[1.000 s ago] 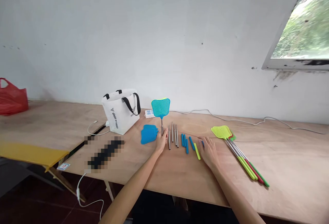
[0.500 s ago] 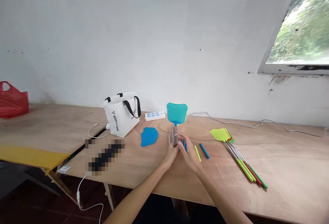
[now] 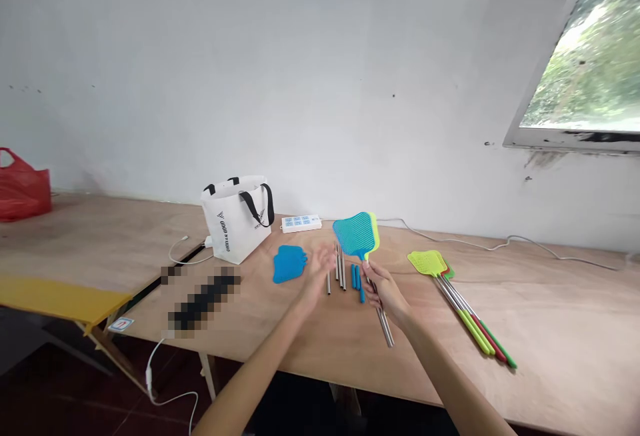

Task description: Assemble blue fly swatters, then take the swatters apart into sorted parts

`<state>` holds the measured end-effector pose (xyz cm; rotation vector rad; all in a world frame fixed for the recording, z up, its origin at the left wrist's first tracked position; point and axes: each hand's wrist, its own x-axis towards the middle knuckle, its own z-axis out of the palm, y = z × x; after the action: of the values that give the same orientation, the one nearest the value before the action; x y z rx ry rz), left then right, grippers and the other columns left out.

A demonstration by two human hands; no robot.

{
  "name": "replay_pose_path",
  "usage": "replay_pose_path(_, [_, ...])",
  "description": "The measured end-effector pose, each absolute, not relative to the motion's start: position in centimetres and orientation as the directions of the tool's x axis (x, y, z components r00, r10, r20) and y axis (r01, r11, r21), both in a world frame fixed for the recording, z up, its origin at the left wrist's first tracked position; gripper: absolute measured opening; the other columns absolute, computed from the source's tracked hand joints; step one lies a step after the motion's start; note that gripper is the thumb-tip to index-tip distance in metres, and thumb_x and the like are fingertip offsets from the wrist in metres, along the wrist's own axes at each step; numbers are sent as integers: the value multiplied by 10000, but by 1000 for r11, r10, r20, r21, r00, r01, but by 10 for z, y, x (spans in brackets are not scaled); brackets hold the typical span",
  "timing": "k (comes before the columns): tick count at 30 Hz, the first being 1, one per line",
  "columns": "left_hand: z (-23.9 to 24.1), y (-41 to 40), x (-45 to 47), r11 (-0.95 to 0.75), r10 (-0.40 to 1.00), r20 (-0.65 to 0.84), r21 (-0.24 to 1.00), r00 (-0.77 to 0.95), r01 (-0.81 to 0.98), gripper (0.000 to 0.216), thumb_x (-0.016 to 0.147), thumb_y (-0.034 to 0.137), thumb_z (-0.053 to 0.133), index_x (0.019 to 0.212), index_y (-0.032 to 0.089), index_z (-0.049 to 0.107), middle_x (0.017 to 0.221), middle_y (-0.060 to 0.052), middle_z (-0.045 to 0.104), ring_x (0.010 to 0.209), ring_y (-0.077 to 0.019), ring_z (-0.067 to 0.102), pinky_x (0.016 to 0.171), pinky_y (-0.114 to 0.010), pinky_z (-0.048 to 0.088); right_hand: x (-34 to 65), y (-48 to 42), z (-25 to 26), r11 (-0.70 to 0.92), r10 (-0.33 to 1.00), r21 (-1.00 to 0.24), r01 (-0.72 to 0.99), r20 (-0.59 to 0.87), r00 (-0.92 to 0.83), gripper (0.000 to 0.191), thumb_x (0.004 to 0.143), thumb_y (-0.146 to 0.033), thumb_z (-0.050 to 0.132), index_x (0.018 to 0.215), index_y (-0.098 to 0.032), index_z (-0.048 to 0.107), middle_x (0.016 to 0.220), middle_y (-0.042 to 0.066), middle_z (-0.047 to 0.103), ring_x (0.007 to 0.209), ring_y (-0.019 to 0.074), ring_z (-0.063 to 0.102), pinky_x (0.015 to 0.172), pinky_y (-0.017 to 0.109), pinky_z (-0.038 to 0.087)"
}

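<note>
The brown wooden table [image 3: 560, 329] has a white bag [image 3: 235, 229] standing on it. Just right of the bag is a white plug strip [image 3: 301, 223]. Right of the bag and a bit nearer are flat blue swatter heads [image 3: 289, 265]. Farther right of the bag lie thin metal tubes [image 3: 343, 273], then 3 blue sticks [image 3: 357, 279]. Well right of the bag are yellow, red and green fly swatters [image 3: 429, 263].

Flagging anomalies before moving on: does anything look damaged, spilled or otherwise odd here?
Yes. A pixelated patch on the table, in front of the white tote bag, hides whatever lies there, and the window frame has dark blotches along its bottom rail, as if worn. No spill shows.
</note>
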<state>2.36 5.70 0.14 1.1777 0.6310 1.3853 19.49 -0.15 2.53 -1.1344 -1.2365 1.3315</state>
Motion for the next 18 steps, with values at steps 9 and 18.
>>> replay_pose_path(9, [42, 88, -2, -522, 844, 532, 783, 70, 337, 511, 850, 580, 688, 524, 210, 553, 563, -49, 558, 626, -206, 528, 586, -279, 319, 166, -23, 11, -297, 897, -950, 93, -311, -313, 499, 844, -726, 564, 805, -250, 421, 531, -117, 324, 397, 44, 153, 389, 204, 73])
replay_pose_path(18, [41, 136, -44, -282, 841, 469, 806, -271, 520, 566, 915, 632, 542, 529, 221, 502, 516, -45, 519, 594, -214, 528, 569, -295, 324, 165, -48, -10, -382, 895, -923, 55, -384, -228, 494, 851, -697, 584, 774, -238, 417, 545, -102, 333, 406, 41, 190, 393, 186, 78])
